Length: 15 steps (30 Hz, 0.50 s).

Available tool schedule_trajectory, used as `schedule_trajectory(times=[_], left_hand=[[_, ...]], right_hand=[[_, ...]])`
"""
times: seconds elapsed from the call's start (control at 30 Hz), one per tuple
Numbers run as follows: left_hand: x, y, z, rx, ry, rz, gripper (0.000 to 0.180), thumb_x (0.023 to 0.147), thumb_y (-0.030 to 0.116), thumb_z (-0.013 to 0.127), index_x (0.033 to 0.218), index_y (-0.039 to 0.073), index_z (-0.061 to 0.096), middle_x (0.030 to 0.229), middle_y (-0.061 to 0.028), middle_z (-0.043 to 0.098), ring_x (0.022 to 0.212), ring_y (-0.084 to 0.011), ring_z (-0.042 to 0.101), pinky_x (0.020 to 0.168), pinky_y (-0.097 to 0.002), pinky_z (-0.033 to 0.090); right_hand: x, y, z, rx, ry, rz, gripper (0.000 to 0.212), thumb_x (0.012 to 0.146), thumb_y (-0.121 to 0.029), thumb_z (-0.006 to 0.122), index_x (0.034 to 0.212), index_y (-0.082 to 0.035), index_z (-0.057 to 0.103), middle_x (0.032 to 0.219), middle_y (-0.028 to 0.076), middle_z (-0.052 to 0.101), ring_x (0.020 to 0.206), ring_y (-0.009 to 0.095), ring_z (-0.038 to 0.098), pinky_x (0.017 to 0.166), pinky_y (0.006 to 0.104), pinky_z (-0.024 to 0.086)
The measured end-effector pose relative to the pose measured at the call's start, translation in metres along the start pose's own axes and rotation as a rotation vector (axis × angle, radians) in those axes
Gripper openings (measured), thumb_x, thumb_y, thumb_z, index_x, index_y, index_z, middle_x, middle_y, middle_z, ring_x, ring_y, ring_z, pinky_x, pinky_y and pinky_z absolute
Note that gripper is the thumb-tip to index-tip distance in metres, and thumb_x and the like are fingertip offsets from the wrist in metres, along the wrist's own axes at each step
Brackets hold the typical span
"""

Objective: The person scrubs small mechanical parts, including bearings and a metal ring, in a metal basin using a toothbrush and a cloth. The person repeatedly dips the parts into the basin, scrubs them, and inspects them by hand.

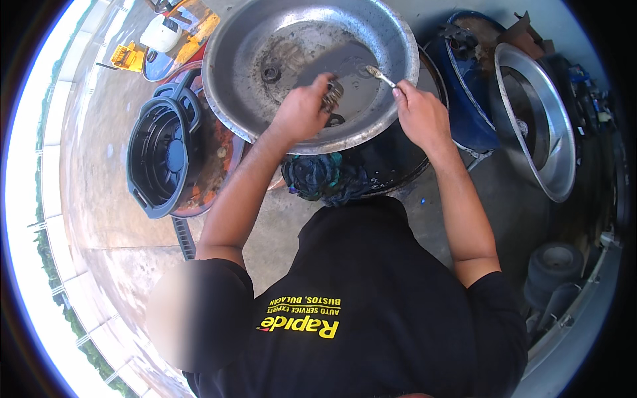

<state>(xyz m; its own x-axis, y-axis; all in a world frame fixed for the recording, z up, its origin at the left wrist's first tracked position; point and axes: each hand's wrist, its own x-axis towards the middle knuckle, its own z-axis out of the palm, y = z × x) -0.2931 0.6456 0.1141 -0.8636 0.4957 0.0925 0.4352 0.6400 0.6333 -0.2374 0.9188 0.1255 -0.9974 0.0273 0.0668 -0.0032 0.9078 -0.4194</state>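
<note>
A wide metal basin (229, 109) in front of me holds murky grey liquid, with dirt on its bottom. My left hand (298, 113) is over the near part of the basin, its fingers closed round a ribbed metal part (332, 97). At the right rim, my right hand (423, 116) pinches the handle of a small brush (381, 75). The bristle end points up and left over the liquid, apart from the ribbed part. A dark ring (271, 72) lies in the basin at the left, and a second dark ring-like piece (336, 121) lies below my left fingers.
A black drain pan (142, 162) stands to the left on a rusty drum top. Dark rags (315, 176) hang at the basin's near side. To the right are a blue drum (464, 106) and another metal basin (563, 142), tilted. A white jug (160, 33) stands far left.
</note>
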Motion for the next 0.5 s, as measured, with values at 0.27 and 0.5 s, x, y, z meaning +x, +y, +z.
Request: schedule_trajectory(times=[0.27, 0.5], left_hand=[[0.084, -0.116, 0.024, 0.074, -0.133, -0.299, 0.033, 0.096, 0.023, 0.078, 0.116, -0.004, 0.076, 0.102, -0.0251, 0.079, 0.099, -0.0359, 0.077, 0.089, -0.0445, 0.058], [0.117, -0.14, 0.047, -0.057, -0.286, -0.43, 0.042, 0.095, 0.027, 0.081, 0.117, -0.009, 0.077, 0.11, -0.0286, 0.079, 0.106, -0.0412, 0.077, 0.094, -0.0466, 0.059]], right_hand=[[-0.03, 0.005, 0.007, 0.245, -0.039, 0.1, 0.029, 0.112, -0.034, 0.056, 0.116, -0.01, 0.071, 0.096, 0.022, 0.077, 0.094, 0.049, 0.072, 0.08, 0.0597, 0.055], [-0.046, 0.037, 0.004, 0.306, -0.012, 0.191, 0.029, 0.112, -0.035, 0.058, 0.117, -0.01, 0.071, 0.093, 0.023, 0.076, 0.093, 0.05, 0.071, 0.078, 0.0583, 0.053]])
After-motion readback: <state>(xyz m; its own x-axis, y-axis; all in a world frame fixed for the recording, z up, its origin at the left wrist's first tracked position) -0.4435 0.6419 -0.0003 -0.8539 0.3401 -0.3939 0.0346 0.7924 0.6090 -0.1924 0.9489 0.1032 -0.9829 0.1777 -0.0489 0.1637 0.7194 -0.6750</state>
